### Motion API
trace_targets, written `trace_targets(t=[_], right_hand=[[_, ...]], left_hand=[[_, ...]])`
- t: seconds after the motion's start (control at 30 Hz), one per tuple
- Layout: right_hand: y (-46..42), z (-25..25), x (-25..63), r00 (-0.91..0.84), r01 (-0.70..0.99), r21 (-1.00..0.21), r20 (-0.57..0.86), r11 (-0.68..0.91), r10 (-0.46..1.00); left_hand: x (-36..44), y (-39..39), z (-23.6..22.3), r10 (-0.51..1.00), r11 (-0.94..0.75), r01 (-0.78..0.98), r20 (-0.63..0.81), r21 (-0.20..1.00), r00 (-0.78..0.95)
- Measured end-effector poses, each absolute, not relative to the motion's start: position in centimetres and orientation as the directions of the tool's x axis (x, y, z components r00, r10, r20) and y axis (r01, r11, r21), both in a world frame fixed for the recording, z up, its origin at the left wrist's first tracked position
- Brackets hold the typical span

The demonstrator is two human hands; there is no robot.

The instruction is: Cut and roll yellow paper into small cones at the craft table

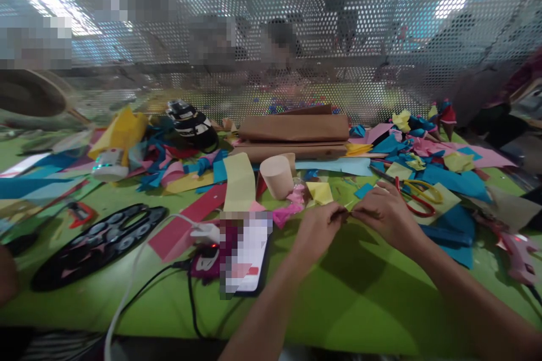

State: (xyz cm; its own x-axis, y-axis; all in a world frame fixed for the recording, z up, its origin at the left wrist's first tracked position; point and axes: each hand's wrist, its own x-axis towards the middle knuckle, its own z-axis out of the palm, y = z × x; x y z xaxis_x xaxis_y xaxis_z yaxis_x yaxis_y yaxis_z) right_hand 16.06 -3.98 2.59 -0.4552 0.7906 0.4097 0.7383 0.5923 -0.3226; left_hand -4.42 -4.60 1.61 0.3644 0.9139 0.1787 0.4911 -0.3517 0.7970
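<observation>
My left hand (pixel 318 232) and my right hand (pixel 384 215) meet above the green table (pixel 339 310), fingertips pinched close together. Between them is a thin, dark bit, too small and blurred to name. Just beyond the left hand lie a twisted pink paper strip (pixel 290 207) and a yellow paper square (pixel 320 193). Scissors (pixel 417 211) with red and yellow handles rest beside my right hand, partly hidden by it. A pale paper roll (pixel 276 177) stands farther back, near a pale yellow paper strip (pixel 239 183).
A phone (pixel 254 271) and a purple power strip (pixel 205 265) with cables lie left of my hands. Farther left is a black oval tray (pixel 51 273). Brown paper rolls (pixel 294 128) lie behind. At right are scattered blue papers (pixel 449 177) and a pink glue gun (pixel 519 254).
</observation>
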Motion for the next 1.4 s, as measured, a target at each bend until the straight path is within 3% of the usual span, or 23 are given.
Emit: trace_targets(t=[0.13,0.37,0.63,1.03,1.4], right_hand=[[-4.0,2.7,16.1,-0.461,0.727,-0.331,0.412,0.601,0.786],[-3.6,3.1,16.6,-0.408,0.68,-0.43,0.452,0.594,0.793],[-3.5,2.9,16.6,-0.436,0.649,-0.43,0.466,0.628,0.77],[-3.4,3.0,17.0,-0.358,0.64,-0.548,0.407,0.538,0.84],[-3.4,2.8,16.6,-0.326,0.634,-0.603,0.36,0.485,0.874]], left_hand=[[-4.7,-4.4,1.5,0.922,-0.313,0.455,0.152,0.834,0.356],[-5.4,-3.7,0.7,0.931,-0.15,0.224,0.062,0.963,0.359],[-5.0,-4.1,0.8,0.929,-0.252,0.293,0.145,0.922,0.341],[-5.1,-3.7,0.5,0.929,-0.209,0.117,0.16,0.971,0.335],[-4.5,-4.1,0.6,0.927,-0.301,0.173,0.246,0.938,0.282]])
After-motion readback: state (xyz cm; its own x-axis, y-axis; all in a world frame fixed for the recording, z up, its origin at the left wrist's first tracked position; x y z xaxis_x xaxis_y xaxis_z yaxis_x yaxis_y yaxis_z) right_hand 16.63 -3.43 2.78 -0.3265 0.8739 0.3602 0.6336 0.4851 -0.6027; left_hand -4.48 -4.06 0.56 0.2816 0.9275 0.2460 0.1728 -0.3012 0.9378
